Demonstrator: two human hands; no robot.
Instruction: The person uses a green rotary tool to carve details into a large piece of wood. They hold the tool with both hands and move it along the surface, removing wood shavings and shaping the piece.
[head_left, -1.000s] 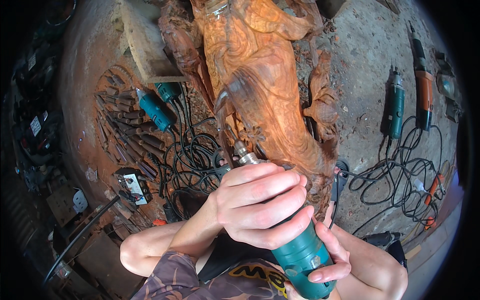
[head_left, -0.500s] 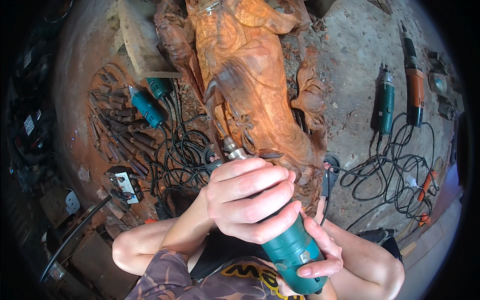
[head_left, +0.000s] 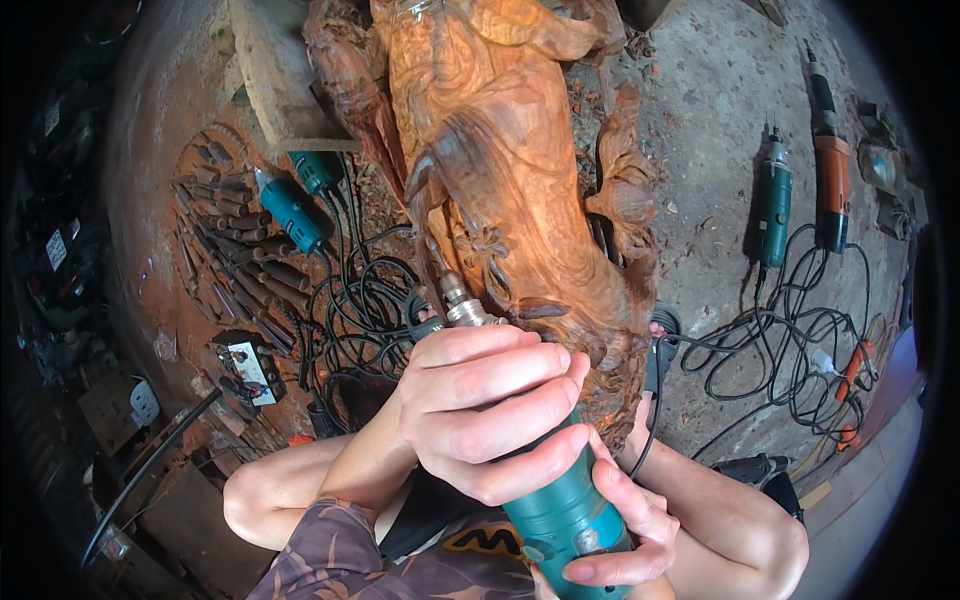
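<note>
A green die grinder lies slantwise in both my hands, its metal collet end pointing up and to the left. My left hand is wrapped over its front part, just behind the collet. At the rear of the body, my right hand grips it from the right side, with the thumb across it. The thin bit reaches the left side of a reddish-brown wood carving, by a small carved flower shape. Whether the bit touches the wood I cannot tell.
Several carving chisels lie spread at left, beside another green grinder and tangled black cords. A power strip sits nearby. On the right floor lie a green grinder, an orange one and looped cords.
The grinder and both hands have shifted slightly left and down toward me. My grip on it looks the same, and the carving has barely moved in view.
</note>
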